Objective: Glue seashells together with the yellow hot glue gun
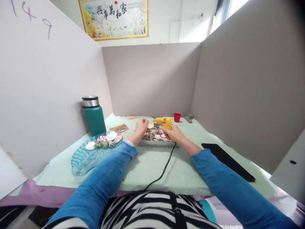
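In my right hand (173, 132) is a yellow glue gun (164, 122), its nozzle pointing left. A black cord (163, 171) runs from it toward the table's front edge. My left hand (141, 128) pinches a white seashell (150, 125) close to the nozzle; whether the two touch I cannot tell. Below both hands sits a shallow metal tray (154, 144) filled with mixed shells (157, 135). Left of my left forearm, a blue shell-shaped glass plate (82, 160) carries several larger shells (111, 136).
A green bottle (94, 119) stands behind the plate, near a piece of brown cardboard (119, 128). At the back right are a red cup (177, 117) and a grey-brown lump (189, 118). A black flat board (227, 161) lies on the right. Grey panels (152, 79) enclose three sides.
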Tool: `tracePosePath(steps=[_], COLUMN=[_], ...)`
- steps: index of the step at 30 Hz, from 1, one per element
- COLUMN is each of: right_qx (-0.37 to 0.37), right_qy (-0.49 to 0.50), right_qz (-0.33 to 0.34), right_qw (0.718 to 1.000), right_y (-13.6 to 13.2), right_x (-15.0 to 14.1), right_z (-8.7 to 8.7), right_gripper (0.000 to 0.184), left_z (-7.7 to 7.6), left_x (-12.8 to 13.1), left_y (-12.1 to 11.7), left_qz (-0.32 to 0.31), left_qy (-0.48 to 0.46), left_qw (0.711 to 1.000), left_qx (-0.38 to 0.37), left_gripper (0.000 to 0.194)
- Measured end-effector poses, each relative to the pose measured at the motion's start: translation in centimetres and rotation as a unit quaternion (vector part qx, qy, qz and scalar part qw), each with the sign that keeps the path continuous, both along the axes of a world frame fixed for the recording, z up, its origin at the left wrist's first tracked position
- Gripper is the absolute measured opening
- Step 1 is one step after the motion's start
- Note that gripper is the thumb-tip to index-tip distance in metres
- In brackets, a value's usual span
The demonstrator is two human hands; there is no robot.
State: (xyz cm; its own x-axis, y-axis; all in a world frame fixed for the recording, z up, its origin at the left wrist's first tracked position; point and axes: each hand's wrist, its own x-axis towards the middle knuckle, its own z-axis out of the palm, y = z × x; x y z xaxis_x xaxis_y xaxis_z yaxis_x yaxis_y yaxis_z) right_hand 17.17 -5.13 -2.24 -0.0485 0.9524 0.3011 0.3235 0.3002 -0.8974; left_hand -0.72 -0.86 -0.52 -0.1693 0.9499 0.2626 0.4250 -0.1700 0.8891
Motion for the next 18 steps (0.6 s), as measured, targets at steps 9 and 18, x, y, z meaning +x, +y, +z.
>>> tracePosePath(steps=[9,18], right_qx=[0.052,0.136], right_qy=[-0.266,-0.215], right_qz=[-0.084,-0.045], right_qw=[0.959,0.966], right_y=[1.2,0.5], right_x=[1.4,1.1], right_z=[0.3,0.9], right_gripper=[0.038,0.036], left_z=[-0.1,-0.3], left_x=[0.0,0.2], left_y=[0.2,-0.2], left_qz=[-0.045,-0.155], left_qy=[-0.048,-0.062], left_qw=[0.996,0.981], left_qx=[0.059,0.100], left_gripper=[0.016,0.012])
